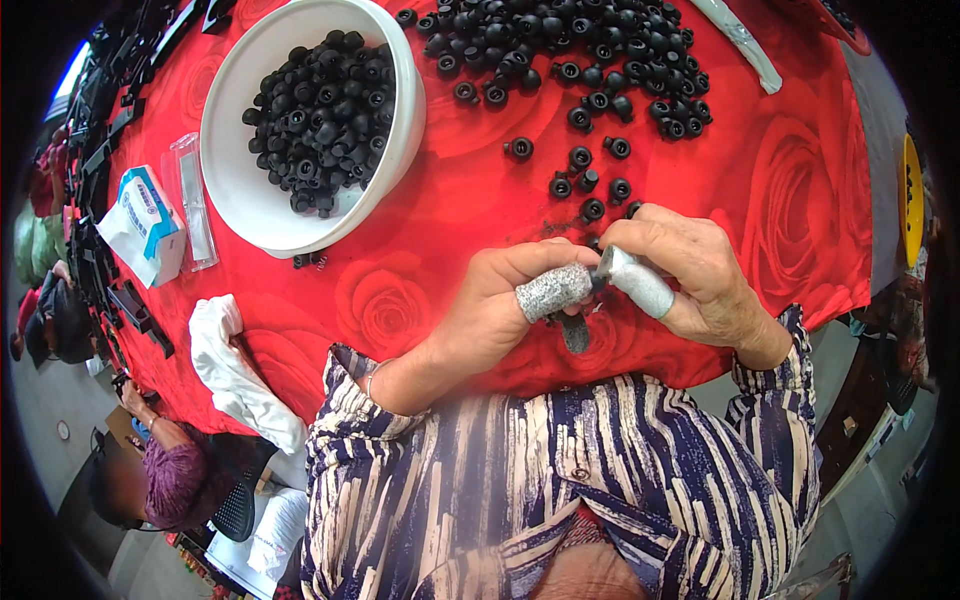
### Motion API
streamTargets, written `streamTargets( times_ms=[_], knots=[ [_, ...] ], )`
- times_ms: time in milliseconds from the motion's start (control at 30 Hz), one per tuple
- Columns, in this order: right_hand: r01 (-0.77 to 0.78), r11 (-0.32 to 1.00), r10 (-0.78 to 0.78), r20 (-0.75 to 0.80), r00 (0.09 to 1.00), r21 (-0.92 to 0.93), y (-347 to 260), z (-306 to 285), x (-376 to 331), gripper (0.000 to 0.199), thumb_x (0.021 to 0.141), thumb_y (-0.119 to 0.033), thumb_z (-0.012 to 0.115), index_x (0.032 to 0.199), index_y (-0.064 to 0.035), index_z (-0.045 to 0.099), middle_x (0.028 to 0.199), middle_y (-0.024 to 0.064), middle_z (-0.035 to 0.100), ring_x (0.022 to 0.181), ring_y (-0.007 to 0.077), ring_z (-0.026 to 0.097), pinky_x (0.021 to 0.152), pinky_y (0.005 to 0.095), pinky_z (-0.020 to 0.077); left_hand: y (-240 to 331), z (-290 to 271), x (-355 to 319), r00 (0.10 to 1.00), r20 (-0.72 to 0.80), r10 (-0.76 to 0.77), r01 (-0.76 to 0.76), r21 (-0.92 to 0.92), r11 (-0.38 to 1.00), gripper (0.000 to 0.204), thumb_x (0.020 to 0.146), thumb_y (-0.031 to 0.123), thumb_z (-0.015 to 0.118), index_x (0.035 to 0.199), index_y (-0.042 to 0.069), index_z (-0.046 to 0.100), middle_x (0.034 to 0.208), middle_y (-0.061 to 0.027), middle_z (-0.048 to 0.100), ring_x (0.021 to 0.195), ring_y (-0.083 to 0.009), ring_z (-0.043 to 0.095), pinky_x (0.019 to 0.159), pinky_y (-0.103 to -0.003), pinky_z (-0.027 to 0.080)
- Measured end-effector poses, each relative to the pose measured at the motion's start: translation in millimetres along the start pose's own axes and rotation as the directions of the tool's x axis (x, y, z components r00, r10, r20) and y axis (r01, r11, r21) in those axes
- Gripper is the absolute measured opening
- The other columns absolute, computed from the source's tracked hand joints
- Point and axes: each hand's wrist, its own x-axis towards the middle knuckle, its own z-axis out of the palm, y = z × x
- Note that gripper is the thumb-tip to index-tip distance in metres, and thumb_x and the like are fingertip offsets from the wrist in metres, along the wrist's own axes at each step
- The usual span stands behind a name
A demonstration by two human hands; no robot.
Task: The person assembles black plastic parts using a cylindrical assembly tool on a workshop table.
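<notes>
My left hand and my right hand meet just above the red cloth, close to my body. The left one pinches a small black part, mostly hidden by the fingers. A speckled grey wrap covers its thumb, and another finger below has a dark grey one. A pale wrap sits on my right thumb. The right fingers are closed against the same spot; what they grip is hidden. Just beyond the hands lie several loose black knob-like parts, with black crumbs around them.
A white bowl of similar black parts stands at the left. A larger pile spreads at the far side. A tissue pack, clear plastic case and white cloth lie left. Another person sits at lower left.
</notes>
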Motion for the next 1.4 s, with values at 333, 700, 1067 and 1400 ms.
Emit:
streamTargets(
  times_ms=[333, 700, 1067, 1400],
  knots=[
    [0.217, 0.966, -0.23, -0.083, 0.97, -0.143, -11, 4, 6, 0.036, 0.071, -0.014, 0.072, 0.101, 0.0018, 0.059, 0.069, 0.0062, 0.052, 0.055, 0.0197, 0.052, 0.047, 0.0322, 0.0419, 5, 3, -2, 0.998, -0.065, -0.019, 0.015, -0.055, 0.998, 0.021, 0.088, 0.011, 0.061, 0.106, 0.0, 0.064, 0.088, -0.0024, 0.063, 0.076, -0.0085, 0.057, 0.069, -0.021, 0.047],
    [0.525, 0.698, -0.639, -0.09, 0.764, -0.487, -15, 13, -5, 0.034, 0.059, -0.007, 0.07, 0.088, 0.0073, 0.061, 0.062, 0.0012, 0.045, 0.047, 0.0107, 0.041, 0.04, 0.0261, 0.0275, -13, 12, -8, 0.992, 0.121, -0.043, 0.069, -0.22, 0.973, 0.021, 0.089, 0.012, 0.06, 0.105, -0.001, 0.063, 0.098, -0.0062, 0.062, 0.089, -0.0138, 0.06, 0.078, -0.027, 0.048],
    [0.545, 0.636, -0.72, -0.166, 0.674, -0.547, -6, 6, -2, 0.026, 0.064, -0.004, 0.075, 0.085, 0.002, 0.061, 0.057, -0.0022, 0.041, 0.047, 0.0094, 0.038, 0.04, 0.0248, 0.0258, 79, 19, -28, 0.466, 0.042, 0.884, -0.246, 0.966, 0.084, 0.021, 0.074, -0.003, 0.066, 0.094, -0.001, 0.066, 0.086, -0.0083, 0.064, 0.078, -0.0164, 0.06, 0.068, -0.029, 0.048],
    [0.358, 0.76, -0.575, -0.305, 0.759, -0.542, 6, -20, -2, 0.029, 0.071, 0.0, 0.072, 0.097, 0.0029, 0.06, 0.066, 0.0063, 0.052, 0.047, 0.0173, 0.046, 0.04, 0.0296, 0.033, 76, 14, -13, 0.428, 0.384, 0.818, -0.072, 0.917, -0.392, 0.025, 0.068, -0.001, 0.072, 0.092, 0.003, 0.067, 0.081, -0.0093, 0.062, 0.075, -0.0198, 0.061, 0.061, -0.03, 0.049]
  ],
)
